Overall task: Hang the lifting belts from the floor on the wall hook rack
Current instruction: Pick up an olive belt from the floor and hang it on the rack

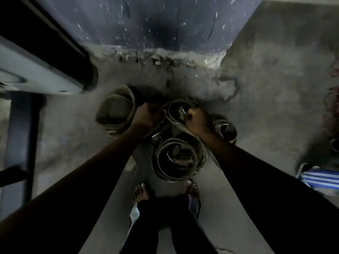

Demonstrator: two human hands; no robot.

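Dim lighting; detail limited. Landmark: the near belt point(177, 160), coiled flat on the floor point(73, 129) just ahead of the person's bare feet point(143, 191).

- The far belt point(180, 109), also coiled, lies just beyond the near belt, towards the wall point(156, 24).
- A wide olive belt point(117, 110) lies beyond and left of the near belt, and a fourth belt point(224, 128) beyond and right.
- Left hand point(148, 116): above the near belt's far left edge, fingers curled tight round a strap point(173, 123).
- Right hand point(197, 121): above the near belt's far right edge, fingers clamped on the far belt's rim.
- The strap runs between the two hands.
- A metal buckle point(156, 136) sits just beyond the near belt's left side.
- A blue-and-white striped cloth point(322, 178) lies well right of the near belt.
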